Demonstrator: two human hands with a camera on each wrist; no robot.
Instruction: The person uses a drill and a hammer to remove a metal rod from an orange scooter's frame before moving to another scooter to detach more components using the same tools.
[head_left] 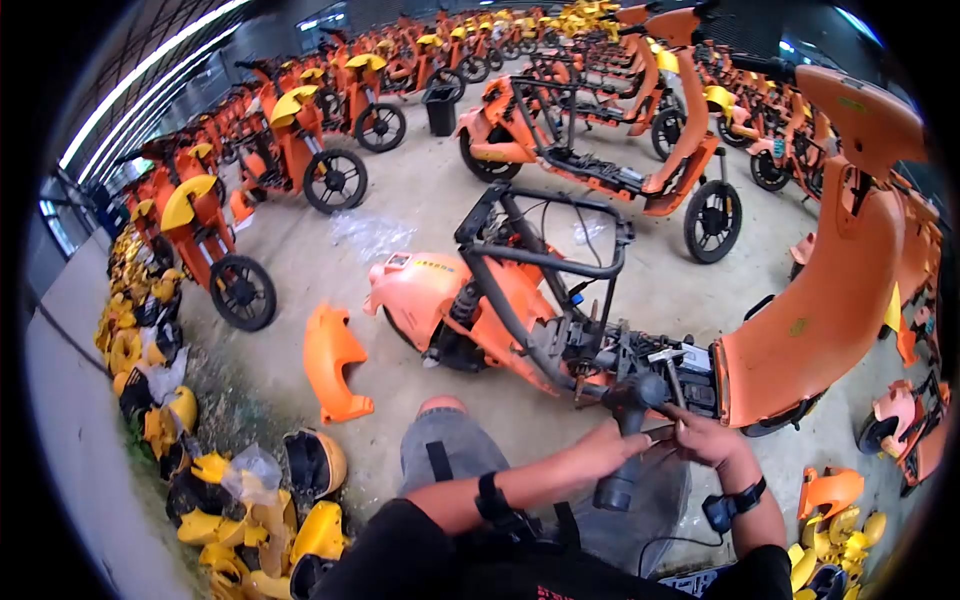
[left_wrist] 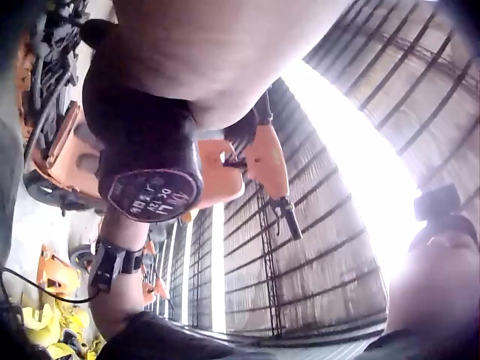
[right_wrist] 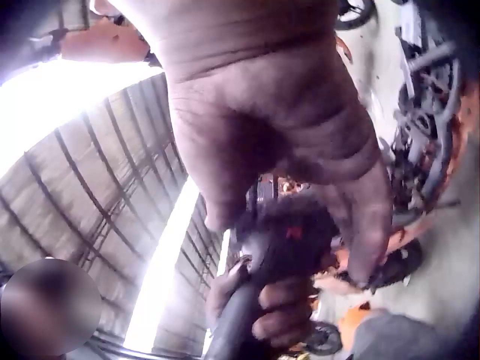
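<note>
My left hand (head_left: pixel 600 452) grips the handle of a black cordless drill (head_left: pixel 612 490), held upright beside a partly stripped orange scooter (head_left: pixel 800 335). The drill's round base (left_wrist: pixel 154 196), marked DC 12V, faces the left wrist camera. Close to the drill, my right hand (head_left: pixel 705 438) has its fingers bent toward the drill's body; in the right wrist view, that hand (right_wrist: pixel 281 112) partly covers the drill (right_wrist: pixel 289 236). A metal tool with a silver crosswise head (head_left: pixel 666 356) reaches down to the right fingertips; I cannot tell whether they hold it. The scooter's black frame and wiring are exposed.
A loose orange cover (head_left: pixel 332 365) lies on the floor to the left. Yellow helmets and parts (head_left: pixel 185 480) pile along the left wall, with more yellow pieces (head_left: pixel 835 545) at lower right. Another stripped scooter (head_left: pixel 600 165) stands ahead, and rows of scooters (head_left: pixel 300 150) lie beyond.
</note>
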